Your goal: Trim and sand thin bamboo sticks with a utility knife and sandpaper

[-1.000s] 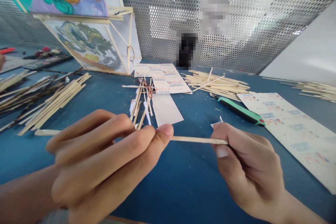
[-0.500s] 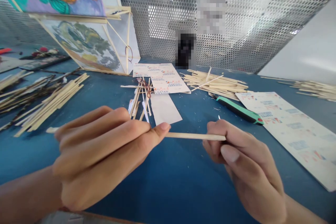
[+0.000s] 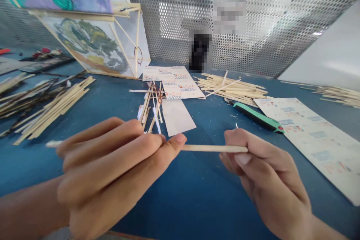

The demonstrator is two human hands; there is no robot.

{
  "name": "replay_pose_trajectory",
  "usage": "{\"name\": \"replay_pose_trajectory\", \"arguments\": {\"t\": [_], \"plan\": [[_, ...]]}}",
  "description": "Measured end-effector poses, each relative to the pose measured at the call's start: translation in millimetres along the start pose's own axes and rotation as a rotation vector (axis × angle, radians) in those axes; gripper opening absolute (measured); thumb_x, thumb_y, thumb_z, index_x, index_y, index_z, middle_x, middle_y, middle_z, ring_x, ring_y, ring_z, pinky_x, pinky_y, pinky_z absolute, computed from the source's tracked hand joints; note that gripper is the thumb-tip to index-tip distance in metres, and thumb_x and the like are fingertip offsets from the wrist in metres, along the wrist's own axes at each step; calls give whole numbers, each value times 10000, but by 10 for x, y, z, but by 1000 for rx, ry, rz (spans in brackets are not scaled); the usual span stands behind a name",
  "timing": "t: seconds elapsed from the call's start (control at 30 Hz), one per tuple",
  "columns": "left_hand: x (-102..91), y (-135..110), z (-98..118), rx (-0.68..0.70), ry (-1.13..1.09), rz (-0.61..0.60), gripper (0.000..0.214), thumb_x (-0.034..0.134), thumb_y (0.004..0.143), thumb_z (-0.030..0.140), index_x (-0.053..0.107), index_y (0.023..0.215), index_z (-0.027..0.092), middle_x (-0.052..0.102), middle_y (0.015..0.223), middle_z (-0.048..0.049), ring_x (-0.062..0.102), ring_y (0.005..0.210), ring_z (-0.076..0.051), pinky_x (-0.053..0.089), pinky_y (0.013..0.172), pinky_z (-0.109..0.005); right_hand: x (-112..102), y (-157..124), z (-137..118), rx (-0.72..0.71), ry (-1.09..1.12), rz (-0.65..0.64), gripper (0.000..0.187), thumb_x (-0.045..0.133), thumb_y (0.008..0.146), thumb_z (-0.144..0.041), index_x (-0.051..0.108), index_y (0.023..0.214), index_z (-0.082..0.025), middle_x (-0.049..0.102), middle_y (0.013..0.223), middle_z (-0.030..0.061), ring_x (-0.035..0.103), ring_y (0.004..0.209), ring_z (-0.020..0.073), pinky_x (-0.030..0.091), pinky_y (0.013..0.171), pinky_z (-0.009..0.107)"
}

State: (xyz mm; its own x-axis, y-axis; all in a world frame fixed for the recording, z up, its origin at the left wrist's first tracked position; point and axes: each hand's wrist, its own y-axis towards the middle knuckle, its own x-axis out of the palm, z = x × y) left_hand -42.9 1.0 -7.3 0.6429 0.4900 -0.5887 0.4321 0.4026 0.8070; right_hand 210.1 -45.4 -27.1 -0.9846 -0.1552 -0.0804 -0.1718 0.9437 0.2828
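A thin bamboo stick (image 3: 205,148) lies level between both hands, just above the blue table (image 3: 197,198). My left hand (image 3: 112,172) is closed around its left part, and the stick's far end pokes out past the knuckles. My right hand (image 3: 261,172) pinches the right end between thumb and fingers. A small white scrap shows at the right hand's fingertips; I cannot tell whether it is held.
A green utility knife (image 3: 257,117) lies right of centre. Piles of bamboo sticks (image 3: 233,88) sit behind it and at the left (image 3: 53,107). A tied bundle (image 3: 152,101), white paper strips (image 3: 177,118), printed sheets (image 3: 312,135) and painted kites (image 3: 90,45) surround the work area.
The stick and both hands shifted slightly; my right hand turned from knuckles-up to a pinch on the stick's end. The grip of the left hand stays the same.
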Motion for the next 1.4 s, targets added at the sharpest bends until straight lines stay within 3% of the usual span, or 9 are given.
{"name": "replay_pose_trajectory", "arguments": {"t": [0.07, 0.2, 0.27, 0.6, 0.77, 0.9, 1.1, 1.27, 1.4], "plan": [[-21, 40, 5, 105, 100, 24, 98, 725, 912, 283, 793, 921, 351, 747, 674, 76, 620, 510, -146, 416, 476, -369, -2, -1, -5, -23, 4, -3, 281, 442, 1061, -287, 499, 793, -228, 331, 679, -16, 300, 596, 151, 259, 544, 326], [-102, 180, 8, 204, 132, -134, 56, 783, 870, 235, 763, 863, 287, 754, 681, 69, 623, 476, -132, 494, 479, -352, -36, 17, -12, -50, -28, -19, 268, 442, 1059, -272, 505, 804, -222, 329, 677, -15, 316, 610, 153, 266, 550, 329], [-117, 221, 4, 225, 137, -152, 68, 802, 851, 231, 753, 840, 277, 746, 664, 66, 635, 477, -140, 510, 467, -350, -55, 31, -9, -45, -65, -18, 263, 432, 1066, -271, 525, 826, -220, 340, 673, -17, 336, 623, 152, 273, 561, 329], [-84, 192, -7, 191, 184, -87, 46, 785, 868, 261, 743, 873, 278, 749, 644, 63, 673, 513, -158, 522, 476, -361, -48, 87, -111, -76, -82, -33, 303, 488, 1030, -360, 522, 765, -217, 382, 653, -5, 364, 612, 153, 264, 528, 310], [-128, 233, -22, 161, 167, -134, 54, 742, 913, 297, 749, 963, 278, 801, 756, 46, 724, 590, -166, 567, 540, -357, -50, 110, -77, 54, 22, 1, 260, 538, 1046, -340, 719, 894, -234, 455, 607, -24, 338, 530, 111, 231, 464, 272], [-82, 255, -16, 162, 149, -148, 81, 705, 941, 261, 749, 1003, 233, 802, 770, 13, 729, 597, -174, 574, 560, -351, -32, 153, -123, 87, 84, 41, 215, 611, 1021, -326, 824, 996, -304, 587, 529, -32, 408, 467, 82, 302, 448, 231], [88, 224, 6, 160, 48, -91, 35, 706, 941, 242, 727, 948, 214, 740, 660, 40, 640, 460, -124, 510, 483, -288, -64, 138, -172, 19, -49, 62, 186, 664, 982, -297, 840, 1026, -337, 733, 626, -2, 499, 465, 109, 358, 409, 237], [110, 214, -62, 92, -15, -77, 109, 602, 971, 172, 707, 948, 186, 802, 785, -7, 711, 539, -143, 531, 517, -264, -67, 171, -163, -43, -87, 74, 195, 681, 965, -268, 840, 1069, -308, 789, 715, 21, 402, 396, 80, 325, 344, 229], [111, 264, -98, 48, 3, -78, 139, 612, 963, 199, 726, 886, 183, 818, 802, -14, 724, 545, -155, 522, 495, -261, -16, 212, -180, -84, -107, 62, 204, 777, 884, -209, 849, 1041, -319, 798, 726, 13, 472, 412, 73, 385, 357, 210]]}}
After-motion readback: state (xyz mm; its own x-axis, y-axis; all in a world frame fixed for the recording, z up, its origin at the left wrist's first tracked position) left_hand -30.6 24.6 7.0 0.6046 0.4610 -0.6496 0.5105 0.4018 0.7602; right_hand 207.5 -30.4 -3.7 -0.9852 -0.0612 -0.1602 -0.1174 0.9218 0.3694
